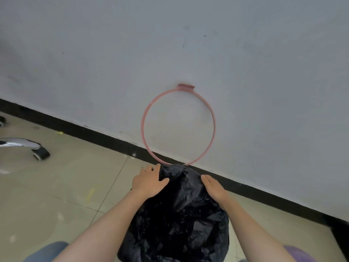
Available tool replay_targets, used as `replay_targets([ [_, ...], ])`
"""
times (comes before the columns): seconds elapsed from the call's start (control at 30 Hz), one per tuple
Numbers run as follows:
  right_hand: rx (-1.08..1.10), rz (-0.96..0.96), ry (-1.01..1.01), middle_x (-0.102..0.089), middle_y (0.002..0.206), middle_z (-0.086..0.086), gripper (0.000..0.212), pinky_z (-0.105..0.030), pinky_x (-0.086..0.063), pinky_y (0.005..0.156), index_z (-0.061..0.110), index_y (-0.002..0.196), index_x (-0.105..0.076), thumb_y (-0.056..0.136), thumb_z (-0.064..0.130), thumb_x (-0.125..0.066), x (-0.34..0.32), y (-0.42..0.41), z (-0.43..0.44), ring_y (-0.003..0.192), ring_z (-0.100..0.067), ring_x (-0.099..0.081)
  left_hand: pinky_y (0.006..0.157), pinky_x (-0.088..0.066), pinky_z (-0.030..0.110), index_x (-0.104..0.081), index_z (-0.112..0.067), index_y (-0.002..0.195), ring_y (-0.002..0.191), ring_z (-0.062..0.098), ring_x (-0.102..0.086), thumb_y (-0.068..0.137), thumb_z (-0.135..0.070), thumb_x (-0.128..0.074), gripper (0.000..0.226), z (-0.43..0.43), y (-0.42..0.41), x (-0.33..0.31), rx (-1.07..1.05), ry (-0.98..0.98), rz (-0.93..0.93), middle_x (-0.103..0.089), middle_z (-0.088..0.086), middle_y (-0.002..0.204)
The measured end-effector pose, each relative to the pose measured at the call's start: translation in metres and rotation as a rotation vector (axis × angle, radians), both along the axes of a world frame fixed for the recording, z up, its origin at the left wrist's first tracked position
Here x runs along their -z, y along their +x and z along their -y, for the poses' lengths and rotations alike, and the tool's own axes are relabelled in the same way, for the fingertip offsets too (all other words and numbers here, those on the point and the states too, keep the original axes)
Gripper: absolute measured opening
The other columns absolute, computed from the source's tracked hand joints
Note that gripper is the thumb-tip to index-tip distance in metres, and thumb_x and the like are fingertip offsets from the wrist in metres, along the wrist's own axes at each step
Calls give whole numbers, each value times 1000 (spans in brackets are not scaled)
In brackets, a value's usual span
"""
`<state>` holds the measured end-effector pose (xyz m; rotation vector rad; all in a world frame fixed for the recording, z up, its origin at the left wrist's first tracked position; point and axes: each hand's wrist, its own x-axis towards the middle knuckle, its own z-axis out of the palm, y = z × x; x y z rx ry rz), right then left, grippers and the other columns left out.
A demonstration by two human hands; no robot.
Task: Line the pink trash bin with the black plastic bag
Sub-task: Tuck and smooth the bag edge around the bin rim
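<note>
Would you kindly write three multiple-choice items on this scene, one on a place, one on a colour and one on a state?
1. Where is the pink ring fixed?
A. on the wall
B. flat on the floor
C. on the chair leg

2. What colour is the skirting strip along the foot of the wall?
A. white
B. black
C. pink

3. How does the black bag stand to the ring?
A. folded over the whole ring
B. only its top edge reaches the ring's near side
C. lying far off on the tiles

Answers: 1 A, its bracket sits against the wall; 2 B, a dark band meets the tiles; 3 B, the left hand and right hand hold the bag below the bare ring.
</note>
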<state>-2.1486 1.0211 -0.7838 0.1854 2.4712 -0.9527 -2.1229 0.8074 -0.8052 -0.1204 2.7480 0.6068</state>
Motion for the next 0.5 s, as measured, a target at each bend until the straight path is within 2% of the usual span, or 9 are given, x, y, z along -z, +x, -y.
replay_targets([
  [0.1, 157, 123, -33, -49, 138, -12, 69, -38, -33, 108, 6, 129, -50, 95, 56, -18, 7, -7, -1, 125, -28, -45, 79, -49, 36, -48, -25, 119, 96, 23, -58, 88, -62, -21, 55, 1, -2, 1, -145, 87, -83, -61, 3, 109],
  [0.17, 254, 239, -70, -34, 150, -12, 83, -44, -26, 114, 9, 140, -35, 87, 69, -13, 8, -8, -5, 136, -30, -33, 70, -47, 32, -58, -20, 102, 81, 21, -58, 88, -63, -13, 64, 0, -7, -4, -261, 153, -23, -65, 2, 92],
  [0.23, 318, 275, -147, -32, 151, -13, 85, -44, -26, 114, 8, 142, -30, 86, 70, -11, 7, -5, -10, 137, -31, -31, 71, -42, 32, -62, -10, 91, 80, 24, -56, 89, -61, -11, 73, 5, -11, -9, -408, 241, 85, -64, 8, 91],
  [0.27, 351, 227, -146, -38, 146, -16, 82, -43, -30, 111, 5, 138, -38, 89, 66, -12, 7, -3, -12, 134, -33, -36, 73, -41, 33, -62, -7, 90, 83, 26, -55, 90, -59, -12, 72, 8, -12, -10, -468, 282, 91, -64, 12, 95],
  [0.33, 303, -72, 16, -58, 119, -26, 70, -41, -39, 93, 2, 107, -62, 96, 54, -17, 0, 4, -16, 118, -38, -51, 84, -42, 39, -60, -8, 100, 96, 32, -53, 93, -51, -21, 58, 14, -4, -12, -459, 250, -60, -62, 17, 113],
  [0.37, 196, -299, 166, -62, 104, -26, 66, -41, -42, 84, 3, 90, -65, 95, 49, -19, 0, 7, -19, 109, -40, -55, 91, -39, 43, -55, -11, 113, 109, 34, -49, 94, -47, -26, 50, 16, 5, -13, -410, 176, -171, -56, 16, 125],
  [0.4, 5, -540, 318, -65, 100, -23, 61, -41, -44, 83, 4, 86, -66, 91, 45, -22, 0, 12, -20, 105, -40, -58, 97, -36, 45, -47, -13, 125, 121, 35, -41, 94, -43, -31, 46, 16, 18, -14, -341, 104, -264, -48, 14, 136],
  [0.43, -238, -762, 479, -67, 105, -20, 55, -42, -46, 86, 5, 94, -68, 87, 41, -27, -1, 18, -19, 106, -39, -60, 102, -31, 47, -39, -15, 133, 130, 34, -32, 94, -41, -34, 47, 14, 32, -15, -256, 40, -336, -38, 13, 144],
  [0.5, -785, -1058, 715, -65, 122, -13, 45, -45, -37, 98, 14, 110, -66, 80, 38, -41, 0, 23, -18, 115, -32, -59, 109, -22, 47, -24, -15, 141, 139, 32, -14, 94, -40, -35, 53, 10, 57, -12, -111, -75, -360, -20, 13, 152],
])
